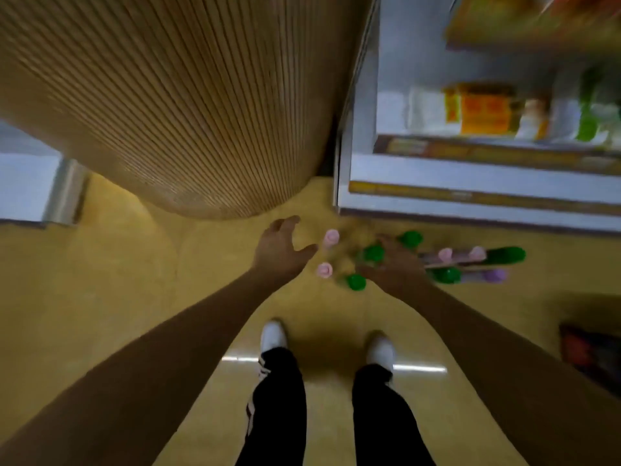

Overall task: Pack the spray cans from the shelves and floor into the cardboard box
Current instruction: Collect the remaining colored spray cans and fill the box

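Observation:
Several spray cans stand and lie on the yellow floor below the shelf unit. Two pink-capped cans (331,237) (324,270) stand upright on the left, with green-capped cans (373,253) (356,281) (410,238) beside them. More cans (470,260) lie on their sides to the right. My left hand (280,250) hovers open just left of the pink caps, holding nothing. My right hand (396,267) reaches over the green-capped cans, fingers spread; blur hides whether it touches any. No cardboard box is visible.
A ribbed wooden column (174,105) rises at the left. A white shelf unit (470,183) with packaged goods stands at the right. My feet in white shoes (274,336) are behind the cans. A dark object (591,354) sits at the right edge.

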A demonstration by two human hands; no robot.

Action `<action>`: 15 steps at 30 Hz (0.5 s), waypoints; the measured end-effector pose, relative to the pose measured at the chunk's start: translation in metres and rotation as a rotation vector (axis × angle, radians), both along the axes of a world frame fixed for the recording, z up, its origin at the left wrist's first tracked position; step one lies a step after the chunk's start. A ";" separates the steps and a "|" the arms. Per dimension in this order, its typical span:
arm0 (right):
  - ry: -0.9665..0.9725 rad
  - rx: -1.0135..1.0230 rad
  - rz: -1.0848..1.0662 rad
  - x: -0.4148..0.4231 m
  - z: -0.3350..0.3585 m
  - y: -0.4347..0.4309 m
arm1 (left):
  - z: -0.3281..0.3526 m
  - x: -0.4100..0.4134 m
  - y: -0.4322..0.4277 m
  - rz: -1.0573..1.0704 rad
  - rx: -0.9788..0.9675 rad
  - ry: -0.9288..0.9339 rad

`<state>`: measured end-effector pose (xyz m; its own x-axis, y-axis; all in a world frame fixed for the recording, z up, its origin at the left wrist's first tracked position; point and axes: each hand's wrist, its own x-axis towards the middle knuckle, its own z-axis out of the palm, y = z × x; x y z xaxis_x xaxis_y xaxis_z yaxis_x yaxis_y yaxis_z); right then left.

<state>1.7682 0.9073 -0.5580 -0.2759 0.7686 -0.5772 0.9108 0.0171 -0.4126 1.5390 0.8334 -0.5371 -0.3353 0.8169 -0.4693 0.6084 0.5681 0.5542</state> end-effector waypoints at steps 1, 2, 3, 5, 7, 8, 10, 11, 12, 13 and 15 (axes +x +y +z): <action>-0.003 -0.011 -0.049 0.011 -0.028 -0.009 | -0.028 0.007 -0.001 0.017 -0.028 -0.042; -0.017 -0.040 -0.088 0.020 -0.056 -0.016 | -0.055 0.014 -0.003 0.041 -0.052 -0.072; -0.035 -0.085 -0.119 0.028 -0.082 -0.023 | -0.084 0.020 -0.005 0.061 -0.075 -0.092; -0.065 -0.155 -0.166 0.044 -0.139 -0.036 | -0.143 0.034 -0.009 0.071 -0.116 -0.110; -0.050 -0.163 -0.228 0.058 -0.194 -0.046 | -0.200 0.045 -0.016 0.081 -0.164 -0.124; -0.040 -0.159 -0.275 0.065 -0.221 -0.050 | -0.228 0.050 -0.021 0.098 -0.178 -0.133; -0.025 -0.143 -0.354 0.079 -0.272 -0.057 | -0.281 0.058 -0.034 0.125 -0.193 -0.145; -0.020 -0.131 -0.373 0.086 -0.297 -0.059 | -0.306 0.062 -0.040 0.129 -0.197 -0.144; -0.010 -0.126 -0.375 0.092 -0.320 -0.061 | -0.329 0.064 -0.045 0.133 -0.196 -0.139; 0.006 -0.122 -0.373 0.096 -0.341 -0.061 | -0.351 0.066 -0.049 0.142 -0.190 -0.134; 0.068 -0.092 -0.378 0.100 -0.379 -0.062 | -0.391 0.071 -0.051 0.154 -0.159 -0.134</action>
